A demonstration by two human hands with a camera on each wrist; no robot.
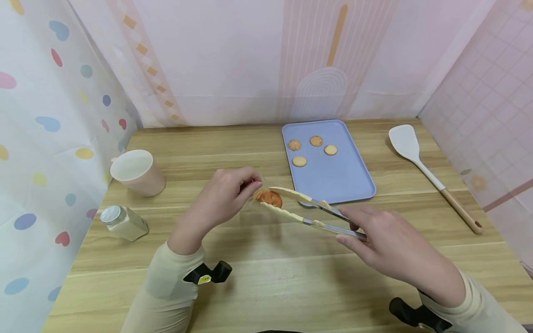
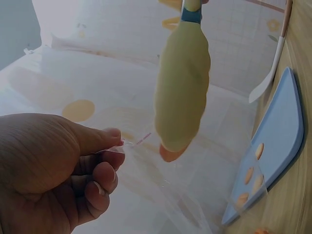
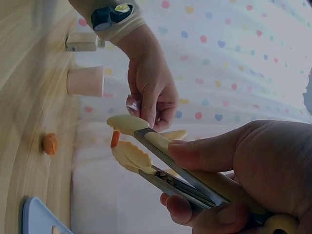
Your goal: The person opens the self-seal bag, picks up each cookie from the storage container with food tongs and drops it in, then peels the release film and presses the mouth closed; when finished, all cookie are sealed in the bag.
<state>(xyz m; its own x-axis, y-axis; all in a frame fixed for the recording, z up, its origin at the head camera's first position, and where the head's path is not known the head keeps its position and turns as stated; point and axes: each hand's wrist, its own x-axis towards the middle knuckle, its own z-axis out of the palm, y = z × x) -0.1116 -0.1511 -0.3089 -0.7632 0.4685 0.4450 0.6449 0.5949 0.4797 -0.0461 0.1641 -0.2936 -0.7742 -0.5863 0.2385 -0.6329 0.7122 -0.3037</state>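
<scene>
My left hand (image 1: pixel 220 194) pinches the edge of a clear plastic bag (image 2: pixel 168 187) between thumb and forefinger; the bag barely shows in the head view. My right hand (image 1: pixel 391 240) grips metal tongs (image 1: pixel 287 213) with cream scalloped tips. Between those tips, just right of my left fingertips, is a round orange-brown cookie (image 1: pixel 272 199). The left wrist view shows only its lower edge below the tong tip. An orange ridged piece (image 3: pixel 50 144) appears low by the table in the right wrist view; whether it lies inside the bag I cannot tell.
Several cookies lie on a blue tray (image 1: pixel 341 180) at the back. A white spatula (image 1: pixel 405 141) with a wooden handle end lies on the right. To the left are a pink cup (image 1: pixel 145 178) and a glass jar (image 1: pixel 129 226) with a pale lid.
</scene>
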